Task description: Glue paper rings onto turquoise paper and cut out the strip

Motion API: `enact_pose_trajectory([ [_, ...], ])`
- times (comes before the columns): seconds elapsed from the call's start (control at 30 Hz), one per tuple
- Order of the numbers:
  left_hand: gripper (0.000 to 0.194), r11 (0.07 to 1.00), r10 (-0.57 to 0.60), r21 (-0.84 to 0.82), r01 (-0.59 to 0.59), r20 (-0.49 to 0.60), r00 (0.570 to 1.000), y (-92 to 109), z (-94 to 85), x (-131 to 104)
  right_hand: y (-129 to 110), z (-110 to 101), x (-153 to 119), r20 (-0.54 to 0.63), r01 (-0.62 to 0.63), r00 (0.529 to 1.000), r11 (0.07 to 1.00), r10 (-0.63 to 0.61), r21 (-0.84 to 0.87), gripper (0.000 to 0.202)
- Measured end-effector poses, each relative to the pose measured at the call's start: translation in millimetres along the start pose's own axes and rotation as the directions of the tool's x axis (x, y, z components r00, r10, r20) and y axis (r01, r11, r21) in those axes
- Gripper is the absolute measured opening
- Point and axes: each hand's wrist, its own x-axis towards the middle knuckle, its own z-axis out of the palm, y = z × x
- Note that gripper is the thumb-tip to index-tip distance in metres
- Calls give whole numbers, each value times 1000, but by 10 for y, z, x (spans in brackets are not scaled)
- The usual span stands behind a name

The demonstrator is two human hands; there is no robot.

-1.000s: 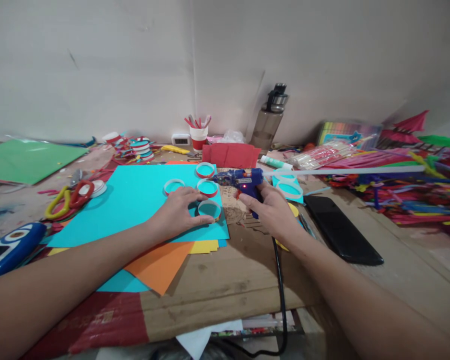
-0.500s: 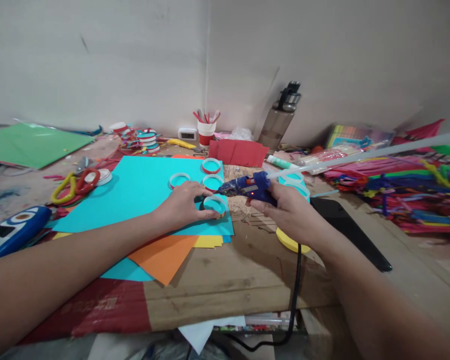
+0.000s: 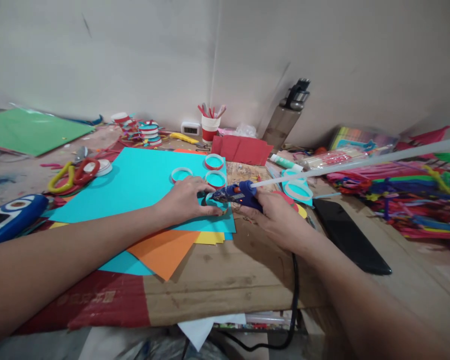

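Note:
My right hand (image 3: 275, 215) grips a blue hot glue gun (image 3: 243, 194), a long translucent glue stick (image 3: 333, 170) jutting from its back. The gun's nozzle is over a short paper ring (image 3: 225, 207), which my left hand (image 3: 187, 202) steadies between thumb and fingers; my fingers and the gun partly hide it. That ring rests on a turquoise sheet (image 3: 135, 185). Beyond it on the same sheet stand a white-edged ring (image 3: 181, 169) and two red-sided rings, one farther back (image 3: 213, 168) and one nearer (image 3: 215, 172).
Right of the glue gun lie a black phone (image 3: 350, 235) and turquoise discs with rings (image 3: 299, 191). Scissors (image 3: 62, 179) sit at left; a bottle (image 3: 283, 120) and a cup of sticks (image 3: 210, 127) stand behind. The gun's black cord (image 3: 295, 280) hangs over the front edge.
The glue gun has moved left and slightly down, so its nozzle is now over the ring at my left hand. My left hand stays at the same ring. The view has shifted slightly.

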Motion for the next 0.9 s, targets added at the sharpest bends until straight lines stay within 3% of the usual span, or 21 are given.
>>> enact_pose_trajectory([
  [0.3,48,999,-3,32,2,9,1000,-7,5,3,-7,45,8,38,-16,999,1000,16,-2,12],
  [0.9,45,1000,14,-4,-14,20,1000,-6,-13,0,12,62,-77,-17,20,1000,974,-25,-227,18],
])
